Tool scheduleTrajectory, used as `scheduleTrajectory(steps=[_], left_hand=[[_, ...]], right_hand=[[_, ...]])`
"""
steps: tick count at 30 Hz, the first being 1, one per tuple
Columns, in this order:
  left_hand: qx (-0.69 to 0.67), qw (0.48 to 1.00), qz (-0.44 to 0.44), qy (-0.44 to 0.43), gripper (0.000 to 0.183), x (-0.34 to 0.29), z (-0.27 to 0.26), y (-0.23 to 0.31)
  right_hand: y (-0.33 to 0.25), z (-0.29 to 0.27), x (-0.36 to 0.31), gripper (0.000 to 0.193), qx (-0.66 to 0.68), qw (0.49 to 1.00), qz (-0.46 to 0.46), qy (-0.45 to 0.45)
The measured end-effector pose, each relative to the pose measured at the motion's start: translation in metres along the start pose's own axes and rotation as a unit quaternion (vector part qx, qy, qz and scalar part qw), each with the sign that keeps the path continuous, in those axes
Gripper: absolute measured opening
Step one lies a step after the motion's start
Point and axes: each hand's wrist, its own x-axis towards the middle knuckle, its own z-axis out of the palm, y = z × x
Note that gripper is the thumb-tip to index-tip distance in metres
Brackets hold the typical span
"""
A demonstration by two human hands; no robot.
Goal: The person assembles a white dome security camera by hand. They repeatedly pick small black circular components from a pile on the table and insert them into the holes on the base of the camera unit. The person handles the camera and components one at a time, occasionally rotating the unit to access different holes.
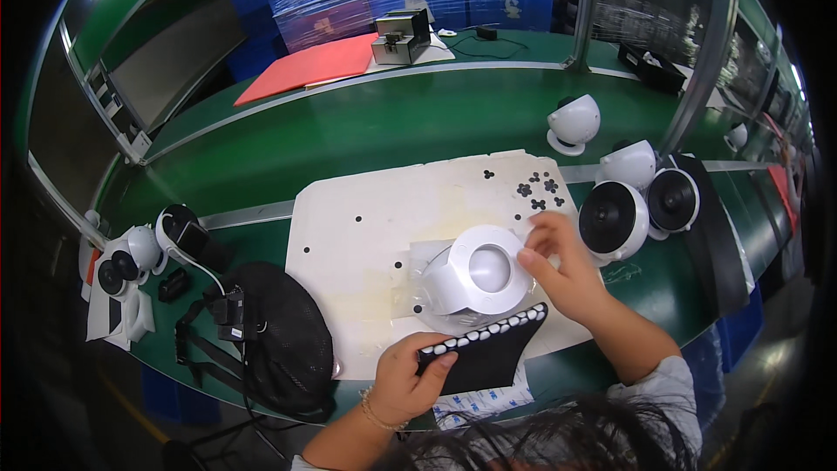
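My left hand [410,381] grips a black sheet [479,365] by its left end. Along the sheet's upper edge runs a row of white rounded pads. Just beyond it, a white round housing with a ring-shaped base [491,301] lies on clear plastic, ring facing up. My right hand [562,272] is beside the ring's right side, fingers bent and thumb apart, with nothing visible between them. Whether the thumb touches the ring is unclear. Small black dots and clustered black pieces [538,190] lie on the cream board [349,209] under the housing.
White ball-shaped devices with black faces [613,220] stand close on the right; another white one [575,122] is farther back. At left are a black mesh bag [283,331], a black adapter [231,314] with cables, and more white devices [135,253]. A metal box [401,37] sits at the back.
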Motion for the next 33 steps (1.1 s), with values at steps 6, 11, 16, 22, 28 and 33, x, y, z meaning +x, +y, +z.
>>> scheduleTrajectory(steps=[6, 11, 16, 22, 28, 33], left_hand=[[-0.047, 0.995, -0.063, 0.068, 0.018, -0.009, 0.000, -0.009], [-0.084, 0.992, -0.039, 0.087, 0.019, -0.006, 0.002, -0.007], [-0.186, 0.978, -0.072, 0.057, 0.027, 0.007, 0.003, 0.008], [-0.118, 0.985, -0.103, 0.067, 0.010, 0.003, -0.004, 0.000], [-0.046, 0.995, -0.065, 0.066, 0.010, 0.002, -0.006, -0.003], [-0.025, 0.997, -0.039, 0.059, 0.012, 0.000, -0.006, -0.006]], right_hand=[[-0.030, -0.007, -0.021, 0.050, -0.155, 0.929, -0.304, -0.142], [-0.022, 0.002, -0.024, 0.043, -0.097, 0.946, -0.292, -0.106], [-0.024, 0.001, -0.024, 0.045, -0.086, 0.954, -0.245, -0.148], [-0.037, -0.011, -0.021, 0.025, -0.114, 0.964, -0.172, -0.170], [-0.029, -0.009, -0.018, 0.015, -0.200, 0.920, -0.330, -0.071], [-0.034, -0.014, -0.015, 0.014, -0.214, 0.900, -0.361, -0.115]])
